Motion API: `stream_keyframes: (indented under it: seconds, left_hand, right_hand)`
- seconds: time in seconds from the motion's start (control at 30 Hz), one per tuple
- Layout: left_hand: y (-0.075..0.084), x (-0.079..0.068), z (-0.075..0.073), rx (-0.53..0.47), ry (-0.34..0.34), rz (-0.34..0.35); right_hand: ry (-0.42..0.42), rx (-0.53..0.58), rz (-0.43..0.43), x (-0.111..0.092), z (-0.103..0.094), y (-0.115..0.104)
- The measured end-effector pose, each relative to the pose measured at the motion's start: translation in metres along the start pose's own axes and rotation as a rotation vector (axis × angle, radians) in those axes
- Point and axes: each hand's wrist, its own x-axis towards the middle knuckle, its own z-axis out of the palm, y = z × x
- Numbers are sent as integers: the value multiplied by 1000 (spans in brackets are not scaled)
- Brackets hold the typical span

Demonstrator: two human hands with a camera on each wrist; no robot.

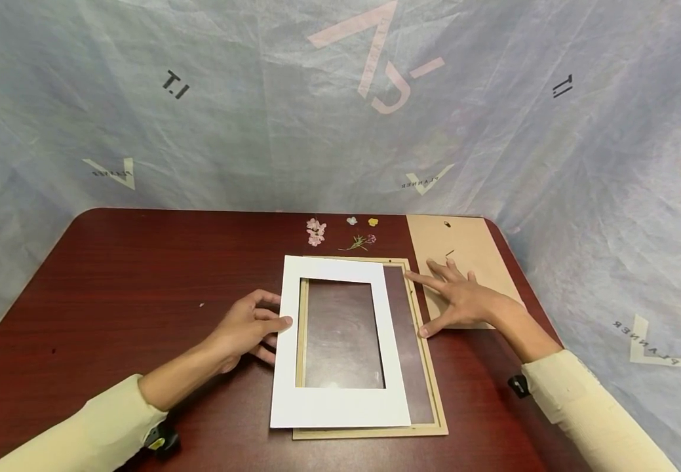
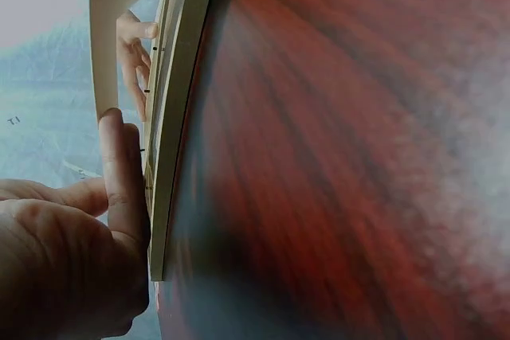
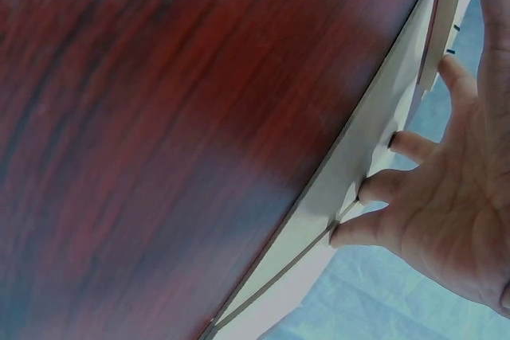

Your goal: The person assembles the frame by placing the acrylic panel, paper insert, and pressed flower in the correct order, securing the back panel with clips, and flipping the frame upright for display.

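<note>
A white mat board (image 1: 340, 408) with a rectangular window is pinched at its left edge by my left hand (image 1: 246, 333), thumb on top and fingers beneath. Tilted above a light wooden picture frame (image 1: 430, 377), the mat sits shifted to the left of it. In the left wrist view a gap shows between the mat (image 2: 103, 53) and the frame (image 2: 179, 85). My right hand (image 1: 464, 300) is spread, its thumb and index finger at the frame's right side. Its other fingers rest over a tan backing board (image 1: 496, 262).
Behind the frame lie a pink flower cluster (image 1: 316, 232), a small blue flower (image 1: 351, 221), a yellow flower (image 1: 373, 223) and a purple-tipped sprig (image 1: 360, 242). The dark red table (image 1: 128, 282) ends at a grey printed sheet (image 1: 340, 157).
</note>
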Motion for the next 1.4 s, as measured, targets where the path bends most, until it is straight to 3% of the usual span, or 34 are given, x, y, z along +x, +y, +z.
stream_keyframes:
  seconds: [0.37, 0.77, 0.93, 1.13, 1.3, 1.4]
  left_hand:
    - [2, 0, 12, 138, -21, 30]
    - [12, 1, 23, 214, -72, 65]
    - [13, 2, 29, 299, -72, 62]
    - [18, 5, 34, 519, -82, 91]
    - [20, 7, 36, 848, -46, 218]
    - [19, 7, 36, 990, -28, 255]
  right_hand:
    - [-4, -13, 0, 1, 0, 0]
    - [-7, -6, 1, 1, -1, -2]
    - [-10, -8, 4, 1, 0, -2]
    - [-10, -9, 13, 0, 1, -1]
    - [-8, -8, 11, -2, 1, -1]
    - [-8, -7, 7, -2, 1, -2]
